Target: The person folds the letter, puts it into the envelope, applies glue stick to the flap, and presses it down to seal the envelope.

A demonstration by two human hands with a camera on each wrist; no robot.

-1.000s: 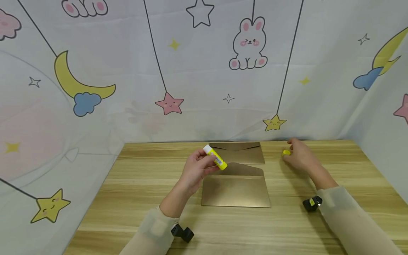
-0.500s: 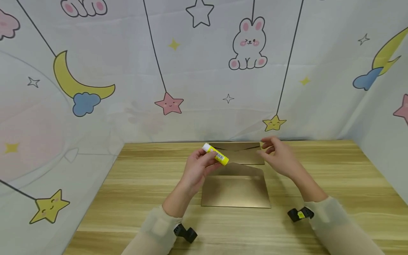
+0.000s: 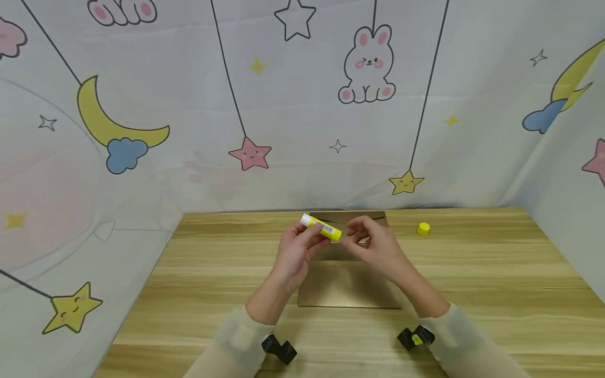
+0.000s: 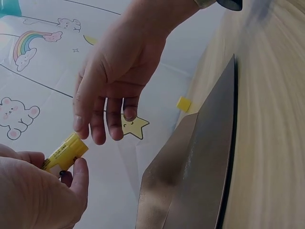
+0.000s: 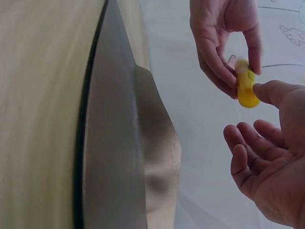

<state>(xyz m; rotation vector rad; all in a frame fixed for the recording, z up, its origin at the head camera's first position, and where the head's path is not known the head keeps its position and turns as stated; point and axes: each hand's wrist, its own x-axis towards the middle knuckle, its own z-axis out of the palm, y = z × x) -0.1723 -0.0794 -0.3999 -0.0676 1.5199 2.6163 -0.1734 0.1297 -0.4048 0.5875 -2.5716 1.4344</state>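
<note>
Pale wood tabletop (image 3: 217, 283) meets a cartoon-printed curtain (image 3: 293, 115). Above two bronze envelopes (image 3: 350, 291), the left hand (image 3: 295, 254) pinches a glue stick (image 3: 331, 231) between thumb and fingers, its white end tilted up. The right hand (image 3: 380, 251) holds nothing, fingers loosely bent, thumb apart, tips just beside the stick's yellow end; whether they touch, I cannot tell. One second ago it was at the yellow cap (image 3: 423, 229), which now stands apart on the far right.
</note>
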